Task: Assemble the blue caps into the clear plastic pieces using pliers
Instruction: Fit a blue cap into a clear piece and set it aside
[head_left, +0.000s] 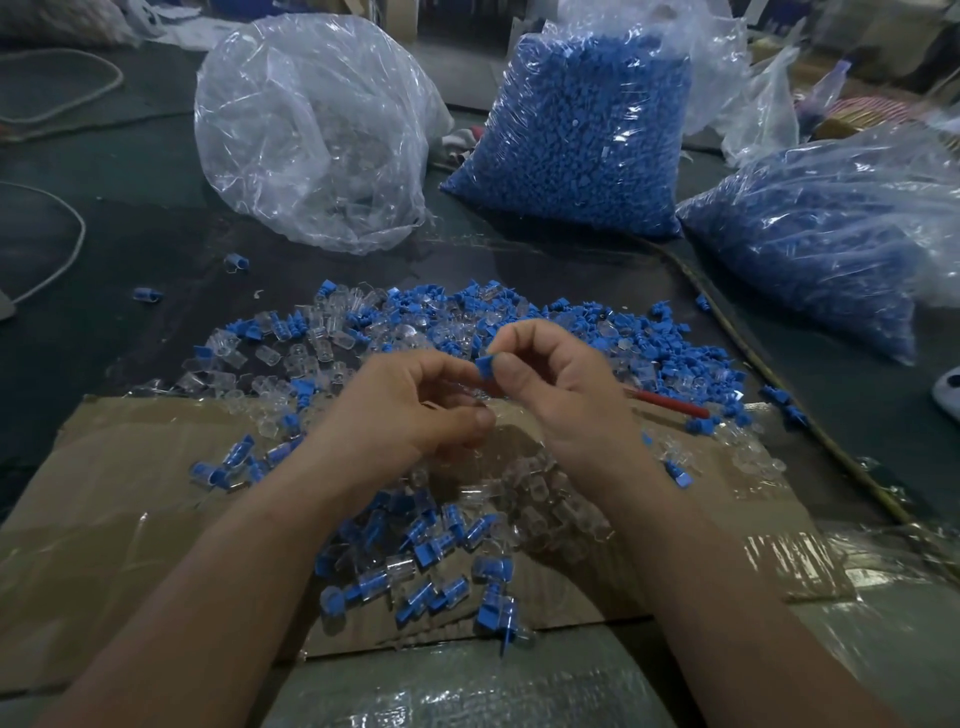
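Both hands are up over the cardboard (130, 493), close together above the pile (415, 322) of loose blue and clear parts. My right hand (561, 384) pinches one blue cap (487, 365) between thumb and forefinger, the other fingers curled in. My left hand (405, 410) is curled too, forefinger tip right against the cap and thumb tucked just below. There's a glint of something clear in that grip, but I can't tell what it holds, if anything.

The cap sits in the air between the two hands, just above the near edge of the pile. Nearer me, a heap of joined pieces (431, 561), blue in clear, lies on the cardboard between my forearms. To the right, a red handle (670, 402) pokes out from under the parts. I can't see the rest of that tool.

Further back on the dark table (130, 208) stand a clear bag (311, 130) and a blue bag (587, 130), with a second blue bag (831, 234) slumped at the right.
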